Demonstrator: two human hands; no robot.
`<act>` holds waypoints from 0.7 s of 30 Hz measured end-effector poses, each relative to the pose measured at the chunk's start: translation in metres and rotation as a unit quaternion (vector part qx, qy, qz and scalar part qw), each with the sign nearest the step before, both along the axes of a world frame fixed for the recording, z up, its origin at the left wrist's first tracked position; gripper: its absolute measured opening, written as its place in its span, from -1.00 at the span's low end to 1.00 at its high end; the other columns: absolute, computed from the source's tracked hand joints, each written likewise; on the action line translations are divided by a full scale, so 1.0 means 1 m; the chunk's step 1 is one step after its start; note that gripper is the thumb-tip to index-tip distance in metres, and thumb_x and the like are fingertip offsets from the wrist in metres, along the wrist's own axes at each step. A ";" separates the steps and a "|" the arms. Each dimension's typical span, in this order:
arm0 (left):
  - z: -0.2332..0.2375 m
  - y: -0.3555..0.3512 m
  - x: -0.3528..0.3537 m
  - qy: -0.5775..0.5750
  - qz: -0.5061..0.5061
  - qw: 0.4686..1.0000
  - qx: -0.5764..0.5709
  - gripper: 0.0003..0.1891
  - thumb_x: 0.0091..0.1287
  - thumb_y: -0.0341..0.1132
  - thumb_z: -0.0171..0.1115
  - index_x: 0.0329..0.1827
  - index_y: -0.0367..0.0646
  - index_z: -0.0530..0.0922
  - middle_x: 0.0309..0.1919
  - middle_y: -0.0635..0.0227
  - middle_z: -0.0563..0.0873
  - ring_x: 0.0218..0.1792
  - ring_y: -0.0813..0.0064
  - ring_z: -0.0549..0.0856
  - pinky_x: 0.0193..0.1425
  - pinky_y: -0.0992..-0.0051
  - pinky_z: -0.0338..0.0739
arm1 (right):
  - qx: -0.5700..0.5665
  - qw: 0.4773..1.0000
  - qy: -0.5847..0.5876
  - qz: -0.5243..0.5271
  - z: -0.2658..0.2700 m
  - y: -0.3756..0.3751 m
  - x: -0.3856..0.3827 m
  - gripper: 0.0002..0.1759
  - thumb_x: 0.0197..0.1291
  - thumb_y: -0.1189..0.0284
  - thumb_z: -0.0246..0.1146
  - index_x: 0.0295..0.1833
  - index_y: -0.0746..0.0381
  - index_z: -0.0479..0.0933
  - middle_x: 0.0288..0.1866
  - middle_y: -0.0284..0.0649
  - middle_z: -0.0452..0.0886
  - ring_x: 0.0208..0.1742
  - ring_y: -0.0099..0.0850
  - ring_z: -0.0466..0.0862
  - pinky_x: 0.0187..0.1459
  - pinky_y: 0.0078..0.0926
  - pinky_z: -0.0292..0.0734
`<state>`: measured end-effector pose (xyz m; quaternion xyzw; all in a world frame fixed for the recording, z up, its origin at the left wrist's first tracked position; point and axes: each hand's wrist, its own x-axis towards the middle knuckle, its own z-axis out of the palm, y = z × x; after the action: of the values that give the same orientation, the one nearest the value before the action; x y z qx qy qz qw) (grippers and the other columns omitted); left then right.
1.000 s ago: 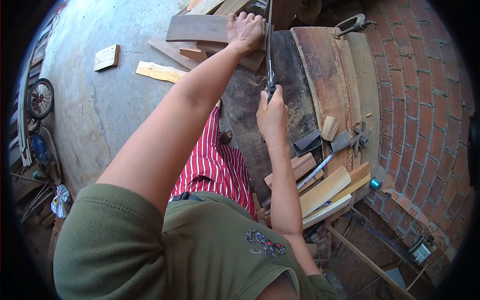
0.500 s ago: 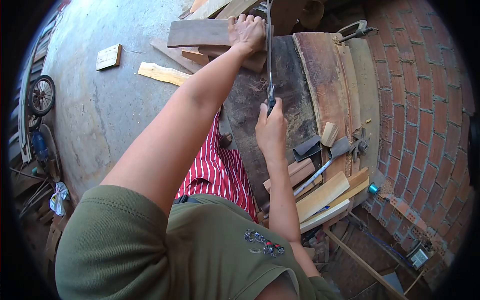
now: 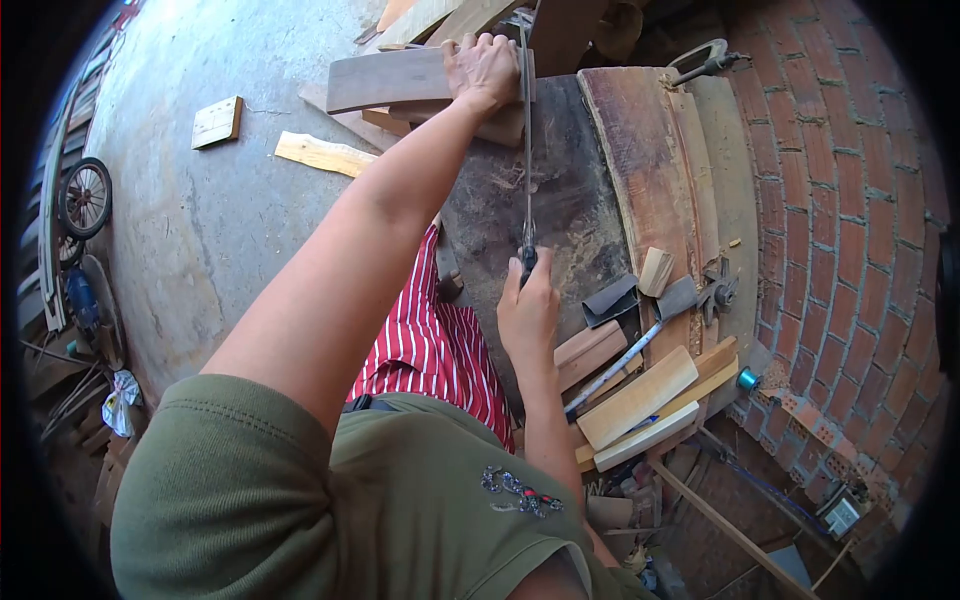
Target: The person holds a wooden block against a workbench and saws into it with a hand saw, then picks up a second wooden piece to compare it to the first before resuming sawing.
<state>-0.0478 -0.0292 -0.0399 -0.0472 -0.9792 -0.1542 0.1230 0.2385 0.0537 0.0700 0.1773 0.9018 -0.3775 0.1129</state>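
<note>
My left hand (image 3: 482, 70) presses down on a curved grey-brown board (image 3: 385, 80) near its right end, fingers wrapped over the far edge. Below that board lies another brown wood piece (image 3: 503, 127), resting on the dark workbench (image 3: 480, 205). My right hand (image 3: 529, 300) is closed round the dark handle of a saw. The long thin saw blade (image 3: 528, 150) points away from me, seen edge-on, and passes just right of my left hand at the board's right end. Whether its teeth are inside the wood cannot be made out.
A thick reddish plank (image 3: 645, 150) lies on the bench's right, beside a brick wall (image 3: 830, 200). Nearer are a hammer (image 3: 677, 297), wood offcuts (image 3: 640, 395) and a teal spool (image 3: 747, 379). A clamp (image 3: 710, 65) sits at the far right. Light wood pieces (image 3: 325, 150) lie on the floor at left.
My right hand has pulled the saw toward me and slightly left. My left hand and the board show slightly farther left in view.
</note>
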 end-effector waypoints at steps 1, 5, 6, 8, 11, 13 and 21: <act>0.000 0.004 0.001 0.002 0.007 1.000 -0.002 -0.59 0.57 -0.06 -0.17 -0.08 -0.01 0.68 0.00 0.31 0.77 0.14 0.27 0.65 0.28 0.07 0.28 | -0.008 1.000 0.016 -0.007 -0.003 0.005 0.025 -0.73 0.50 0.38 0.05 0.17 0.29 0.30 -0.33 0.27 0.67 -0.20 0.28 0.69 -0.35 0.17 0.53; 0.000 0.005 0.005 -0.019 -0.015 1.000 -0.001 -0.59 0.57 -0.06 -0.17 -0.08 0.00 0.68 0.00 0.35 0.77 0.14 0.28 0.65 0.27 0.06 0.27 | -0.017 1.000 -0.003 0.000 -0.006 0.012 -0.021 -0.77 0.50 0.40 0.09 0.07 0.35 0.37 -0.26 0.22 0.66 -0.15 0.27 0.67 -0.24 0.07 0.52; 0.002 0.005 0.003 -0.017 -0.014 1.000 -0.005 -0.59 0.57 -0.06 -0.17 -0.08 0.00 0.68 0.00 0.35 0.77 0.14 0.28 0.65 0.27 0.06 0.27 | 0.004 0.999 0.042 0.004 -0.023 0.010 -0.057 -0.78 0.50 0.41 0.07 0.07 0.34 0.35 -0.32 0.24 0.66 -0.20 0.26 0.68 -0.30 0.12 0.53; 0.000 0.005 0.004 -0.025 0.036 0.999 -0.005 -0.58 0.57 -0.05 -0.17 -0.08 0.00 0.69 -0.01 0.35 0.77 0.14 0.29 0.65 0.27 0.06 0.26 | 0.017 0.997 0.081 0.006 -0.037 0.004 -0.073 -0.79 0.50 0.42 0.05 0.08 0.33 0.33 -0.38 0.26 0.66 -0.26 0.26 0.69 -0.36 0.16 0.53; -0.004 0.003 0.003 -0.027 0.013 0.999 -0.012 -0.58 0.57 -0.05 -0.17 -0.09 0.00 0.69 0.00 0.35 0.77 0.14 0.29 0.64 0.28 0.07 0.26 | 0.005 0.999 0.036 0.010 -0.027 0.003 -0.045 -0.78 0.49 0.43 0.07 0.11 0.33 0.33 -0.39 0.24 0.67 -0.23 0.21 0.72 -0.35 0.10 0.58; -0.005 0.003 -0.003 -0.015 0.009 1.000 -0.001 -0.57 0.57 -0.05 -0.18 -0.09 -0.01 0.69 0.00 0.34 0.77 0.14 0.29 0.64 0.28 0.08 0.26 | -0.032 0.999 0.006 -0.027 -0.016 0.004 0.014 -0.73 0.50 0.40 0.09 0.15 0.34 0.37 -0.23 0.24 0.67 -0.11 0.25 0.69 -0.25 0.04 0.55; 0.002 0.004 0.007 -0.007 0.022 1.000 -0.012 -0.59 0.57 -0.05 -0.14 -0.11 -0.01 0.69 -0.06 0.35 0.78 0.11 0.29 0.65 0.23 0.12 0.27 | -0.011 0.998 0.063 -0.003 -0.045 0.004 -0.066 -0.77 0.49 0.42 0.07 0.09 0.35 0.35 -0.30 0.24 0.66 -0.20 0.27 0.68 -0.29 0.10 0.54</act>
<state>-0.0407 -0.0250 -0.0381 -0.0265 -0.9826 -0.1402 0.1192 0.1730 0.0573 0.0255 0.1546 0.9023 -0.3985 0.0563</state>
